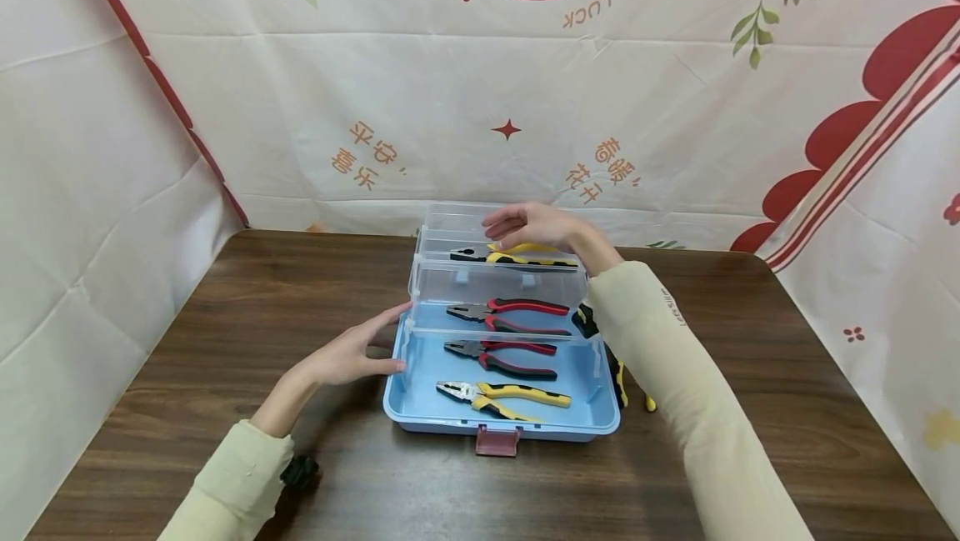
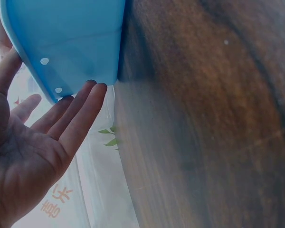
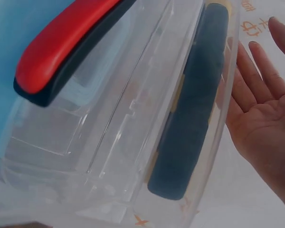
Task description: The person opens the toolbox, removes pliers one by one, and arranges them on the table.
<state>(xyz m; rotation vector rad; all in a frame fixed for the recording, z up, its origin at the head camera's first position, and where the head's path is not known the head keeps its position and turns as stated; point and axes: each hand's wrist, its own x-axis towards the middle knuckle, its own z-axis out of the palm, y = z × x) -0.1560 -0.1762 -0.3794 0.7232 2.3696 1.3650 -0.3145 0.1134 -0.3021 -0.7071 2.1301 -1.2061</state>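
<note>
A light blue toolbox (image 1: 450, 424) with clear trays stands unfolded on the table. My left hand (image 1: 348, 355) is at its left side, fingers extended; in the left wrist view the fingertips lie against the blue wall (image 2: 80, 42). Above the rearmost clear tray (image 1: 450, 220), my right hand (image 1: 542, 227) hovers with loosely bent fingers and nothing in them. Below it lie yellow-and-black pliers (image 1: 525, 261). Red-and-black pliers (image 1: 528, 304) rest in the middle level. Farther forward, another red-and-black pair (image 1: 525, 370) and a yellow-and-black pair (image 1: 525, 393) lie inside the box.
At the box's right side, yellow-and-black tools (image 1: 619, 383) lie on the table, partly covered by the right sleeve (image 1: 660, 341). A pink clasp (image 1: 497, 442) hangs at the box front. Behind the wooden table (image 1: 300, 291) hangs a printed white cloth (image 1: 450, 82).
</note>
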